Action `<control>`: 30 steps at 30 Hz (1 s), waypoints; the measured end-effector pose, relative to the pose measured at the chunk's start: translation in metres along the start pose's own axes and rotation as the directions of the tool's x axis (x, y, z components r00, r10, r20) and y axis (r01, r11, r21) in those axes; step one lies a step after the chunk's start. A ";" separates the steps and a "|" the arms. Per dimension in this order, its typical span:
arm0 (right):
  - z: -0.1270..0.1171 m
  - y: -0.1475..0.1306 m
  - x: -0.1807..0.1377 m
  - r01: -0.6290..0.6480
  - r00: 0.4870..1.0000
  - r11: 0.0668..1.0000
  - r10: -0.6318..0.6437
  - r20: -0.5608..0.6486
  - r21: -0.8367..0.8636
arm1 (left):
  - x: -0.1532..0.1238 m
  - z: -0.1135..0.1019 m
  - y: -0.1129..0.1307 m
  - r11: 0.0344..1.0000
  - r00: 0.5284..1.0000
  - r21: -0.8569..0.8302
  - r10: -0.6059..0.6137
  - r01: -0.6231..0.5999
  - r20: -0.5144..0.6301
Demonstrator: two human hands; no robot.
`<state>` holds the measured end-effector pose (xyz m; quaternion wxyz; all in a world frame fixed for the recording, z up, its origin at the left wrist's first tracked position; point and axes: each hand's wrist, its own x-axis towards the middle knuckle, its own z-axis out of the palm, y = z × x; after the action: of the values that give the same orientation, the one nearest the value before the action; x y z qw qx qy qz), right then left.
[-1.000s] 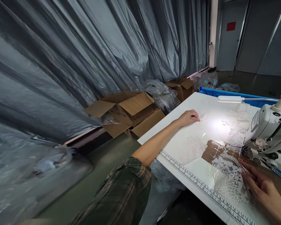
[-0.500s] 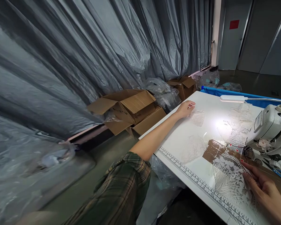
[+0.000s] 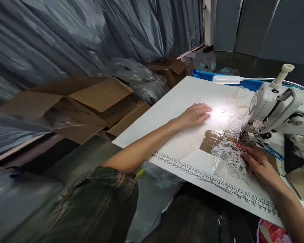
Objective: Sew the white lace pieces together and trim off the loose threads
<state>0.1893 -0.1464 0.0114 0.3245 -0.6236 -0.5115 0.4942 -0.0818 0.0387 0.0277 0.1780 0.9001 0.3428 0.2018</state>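
My left hand (image 3: pixel 195 114) lies flat on the white table (image 3: pixel 167 111), fingers stretched out, resting on a faint piece of white lace under the lamp's glare. My right hand (image 3: pixel 258 165) rests flat, fingers together, on a larger white lace piece (image 3: pixel 225 158) that lies over a brown cardboard patch (image 3: pixel 207 143) just in front of the needle of the white sewing machine (image 3: pixel 276 104). A printed ruler (image 3: pixel 212 182) runs along the table's near edge. More lace (image 3: pixel 235 101) lies behind the machine's head.
A white lamp bar (image 3: pixel 228 79) on a flexible arm hangs over the table. Open cardboard boxes (image 3: pixel 91 104) and clear plastic bags (image 3: pixel 139 81) sit on the floor to the left. Grey plastic sheeting (image 3: pixel 66 33) covers the wall. A blue edge (image 3: pixel 205 73) shows behind the table.
The view has swung down and right. My left hand has moved from the table's far left edge toward the bright spot near the machine. My right hand stays on the lace.
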 end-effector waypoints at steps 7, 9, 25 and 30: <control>-0.002 -0.015 -0.011 0.135 0.966 0.991 -0.136 0.218 0.024 | -0.011 0.035 0.098 0.875 0.909 -0.462 0.304 -0.147 0.286; -0.003 -0.012 -0.011 0.127 0.969 0.991 -0.133 0.210 0.042 | -0.011 0.036 0.102 0.867 0.914 -0.494 0.251 -0.065 0.320; 0.000 0.004 0.004 0.016 0.971 0.998 -0.030 -0.238 -0.061 | 0.058 0.054 0.059 0.899 0.920 0.263 0.277 -0.350 0.277; -0.003 0.007 0.004 0.048 0.862 0.857 -0.294 -0.412 -0.512 | 0.081 0.073 0.051 0.814 0.864 0.294 0.458 -0.502 0.209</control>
<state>0.1947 -0.1445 0.0050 0.3171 -0.7370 -0.5779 0.1492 0.0373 0.0454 0.0085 -0.0142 0.9852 0.1216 0.1201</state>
